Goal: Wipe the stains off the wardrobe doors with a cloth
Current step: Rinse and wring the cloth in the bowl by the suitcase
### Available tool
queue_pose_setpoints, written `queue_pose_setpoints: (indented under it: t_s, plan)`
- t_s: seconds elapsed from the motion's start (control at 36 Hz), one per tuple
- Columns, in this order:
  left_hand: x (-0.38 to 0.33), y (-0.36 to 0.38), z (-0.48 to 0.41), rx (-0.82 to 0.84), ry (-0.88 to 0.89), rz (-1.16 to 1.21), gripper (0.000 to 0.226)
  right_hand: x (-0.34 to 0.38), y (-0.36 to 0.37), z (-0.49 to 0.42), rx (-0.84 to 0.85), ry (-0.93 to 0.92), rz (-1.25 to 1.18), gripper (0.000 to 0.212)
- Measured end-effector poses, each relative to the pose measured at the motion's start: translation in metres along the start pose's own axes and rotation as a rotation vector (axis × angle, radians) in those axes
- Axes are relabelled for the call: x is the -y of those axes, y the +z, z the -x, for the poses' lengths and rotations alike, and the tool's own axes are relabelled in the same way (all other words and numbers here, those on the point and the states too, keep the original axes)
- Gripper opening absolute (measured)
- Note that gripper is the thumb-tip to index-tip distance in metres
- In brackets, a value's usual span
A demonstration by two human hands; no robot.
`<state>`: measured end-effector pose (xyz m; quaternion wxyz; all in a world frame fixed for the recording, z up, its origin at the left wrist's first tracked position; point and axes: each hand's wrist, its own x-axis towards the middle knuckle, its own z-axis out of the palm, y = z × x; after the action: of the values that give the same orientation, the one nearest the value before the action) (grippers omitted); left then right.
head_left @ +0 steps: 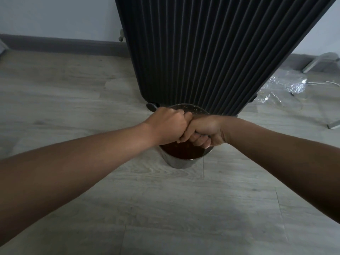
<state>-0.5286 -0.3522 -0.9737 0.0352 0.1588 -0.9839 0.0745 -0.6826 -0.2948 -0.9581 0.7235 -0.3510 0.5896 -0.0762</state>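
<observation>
Both fists meet knuckle to knuckle above a metal bucket (179,164) on the floor. My left hand (167,126) is curled tight with its back turned up. My right hand (207,130) is curled too, fingers facing me, and grips a dark cloth (198,133) of which only a sliver shows between the fingers. The rest of the cloth is hidden inside both fists. Dark brownish water fills the bucket. Directly behind it rises the dark ribbed wardrobe front (202,52), standing on small casters.
Grey wood-look floor (73,100) spreads all around. Crumpled clear plastic sheeting (283,87) with thin white cords lies to the right of the wardrobe. Pale metal bars (333,124) lie at the far right. A grey skirting board (55,45) runs along the white wall.
</observation>
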Motion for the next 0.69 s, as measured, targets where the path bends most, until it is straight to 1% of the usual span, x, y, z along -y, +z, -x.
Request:
queue_pose_setpoints:
  t_s: [0.14, 0.22, 0.31, 0.39, 0.47, 0.58, 0.64, 0.69]
  plan:
    - [-0.004, -0.004, -0.004, 0.140, -0.090, -0.073, 0.029, -0.002, 0.013, -0.012, -0.407, -0.086, 0.356, 0.010]
    - [-0.005, -0.008, -0.006, 0.204, -0.151, -0.056, 0.028, 0.000, 0.017, -0.019, -0.572, -0.158, 0.531, 0.012]
    - [-0.006, -0.006, -0.006, 0.219, -0.202, -0.006, 0.022, 0.001, 0.018, -0.024, -0.626, -0.180, 0.672, 0.007]
    - [-0.008, -0.001, -0.005, 0.238, -0.281, 0.122, 0.014, -0.003, 0.018, -0.031, -0.675, -0.172, 0.779, 0.007]
    - [-0.010, 0.003, -0.006, 0.299, -0.399, 0.275, 0.016, -0.007, 0.019, -0.034, -0.732, -0.184, 0.819, 0.005]
    - [-0.009, 0.007, -0.010, 0.379, -0.523, 0.423, 0.011, -0.007, 0.018, -0.034, -0.751, -0.228, 0.909, 0.024]
    - [-0.007, 0.008, -0.012, 0.387, -0.588, 0.518, 0.019, -0.006, 0.016, -0.033, -0.780, -0.273, 0.967, 0.034]
    - [-0.005, 0.007, -0.014, 0.376, -0.600, 0.618, 0.042, -0.005, 0.014, -0.032, -0.808, -0.334, 1.005, 0.045]
